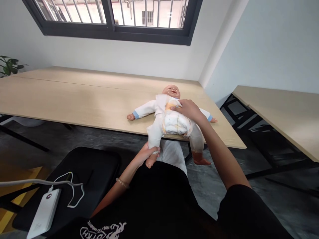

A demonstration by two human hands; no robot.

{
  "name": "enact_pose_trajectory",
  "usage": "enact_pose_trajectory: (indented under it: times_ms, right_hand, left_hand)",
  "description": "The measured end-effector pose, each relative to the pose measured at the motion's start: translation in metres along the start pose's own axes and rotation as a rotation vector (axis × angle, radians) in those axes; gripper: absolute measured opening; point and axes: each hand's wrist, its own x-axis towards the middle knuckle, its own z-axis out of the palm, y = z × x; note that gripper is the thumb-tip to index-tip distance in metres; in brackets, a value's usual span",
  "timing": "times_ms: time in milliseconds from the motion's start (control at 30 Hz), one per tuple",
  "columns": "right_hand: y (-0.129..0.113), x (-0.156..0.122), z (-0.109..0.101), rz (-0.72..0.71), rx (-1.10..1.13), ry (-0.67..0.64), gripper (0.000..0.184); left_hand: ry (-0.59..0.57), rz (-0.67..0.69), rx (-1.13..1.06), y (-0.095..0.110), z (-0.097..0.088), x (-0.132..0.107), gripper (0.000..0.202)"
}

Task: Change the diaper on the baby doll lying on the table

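Note:
A baby doll (159,111) lies on its back on a pale wooden table (74,99), its head toward the far side and its legs reaching past the front edge. It wears a white, stained suit with blue cuffs, opened around a white diaper (175,123) with yellowish stains. My right hand (188,110) lies on the diaper's upper edge, fingers pressing on it. My left hand (147,154), with a beaded bracelet (122,183) on the wrist, grips the doll's lower leg (154,141) near the ankle and holds it up. The doll's other foot (201,162) hangs free.
A black padded seat (87,166) sits at lower left, with a white power bank (45,212) and white cable (74,194) on it. A second wooden table (279,113) stands at right. A barred window (112,20) and potted plant (10,65) lie beyond.

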Motion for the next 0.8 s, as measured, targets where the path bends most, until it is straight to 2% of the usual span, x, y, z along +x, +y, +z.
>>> enact_pose_trajectory:
  times_ms: [133, 233, 333, 400, 433, 533, 600, 700, 800]
  right_hand:
    - [0.008, 0.006, 0.008, 0.057, 0.141, 0.01, 0.053]
    - [0.01, 0.008, 0.013, 0.037, 0.172, 0.04, 0.05]
    - [0.011, 0.009, 0.015, 0.028, 0.096, 0.088, 0.046]
    - [0.01, 0.012, 0.015, -0.003, 0.082, 0.11, 0.044]
    - [0.009, 0.013, 0.015, -0.033, 0.095, 0.12, 0.042]
    - [0.006, 0.021, 0.016, -0.111, 0.154, 0.129, 0.039]
    - [0.006, 0.026, 0.018, -0.127, 0.177, 0.12, 0.042]
    - [0.008, 0.03, 0.022, -0.127, 0.196, 0.117, 0.047]
    - [0.01, 0.027, 0.026, -0.089, 0.228, 0.12, 0.046]
  left_hand:
    - [-0.005, 0.006, -0.027, -0.003, 0.0, 0.001, 0.04]
    - [-0.013, 0.006, -0.043, -0.006, -0.001, 0.0, 0.039]
    - [-0.02, -0.001, -0.038, -0.005, -0.004, -0.003, 0.048]
    - [-0.003, 0.04, 0.0, -0.002, -0.005, -0.003, 0.053]
    - [0.044, 0.091, 0.031, 0.001, -0.005, -0.002, 0.052]
    - [0.332, 0.322, 0.126, 0.007, -0.001, 0.0, 0.041]
    - [0.476, 0.441, 0.219, 0.007, 0.003, -0.001, 0.033]
    - [0.555, 0.583, 0.404, 0.008, 0.009, -0.006, 0.028]
    - [0.635, 0.828, 0.524, 0.02, 0.015, -0.013, 0.023]
